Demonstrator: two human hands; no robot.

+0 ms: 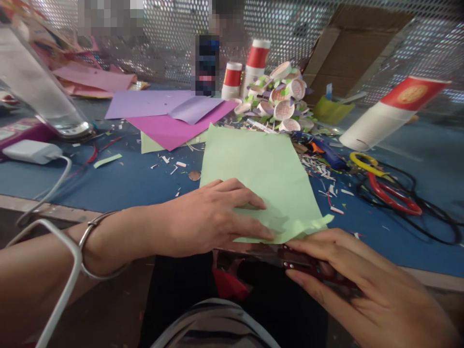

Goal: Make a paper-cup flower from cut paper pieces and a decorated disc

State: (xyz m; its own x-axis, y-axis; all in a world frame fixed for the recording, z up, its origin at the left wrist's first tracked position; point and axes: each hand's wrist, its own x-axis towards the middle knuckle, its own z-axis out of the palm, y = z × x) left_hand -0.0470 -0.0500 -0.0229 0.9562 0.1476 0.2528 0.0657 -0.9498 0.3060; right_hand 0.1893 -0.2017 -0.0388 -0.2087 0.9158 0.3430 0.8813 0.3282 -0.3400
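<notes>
A sheet of light green paper [257, 164] lies on the blue table in front of me, its near edge at the table's edge. My left hand [221, 212] rests on the sheet's near left part with fingers stretched out, pressing it flat. In my right hand [366, 285], below the near right corner, is a dark red handled tool with small metal rivets [311, 266], gripped between thumb and fingers. Its working end is hidden, so its kind cannot be told. A narrow strip of the green paper [315, 224] curls up beside the right fingers.
Purple paper [145, 104] and magenta paper [170, 130] lie behind on the left. Farther back are cut cup pieces [282, 108] and stacked paper cups [391, 116]. Scissors with yellow and red handles [395, 193] lie right, near a black cable. A white cable [68, 270] crosses my left forearm.
</notes>
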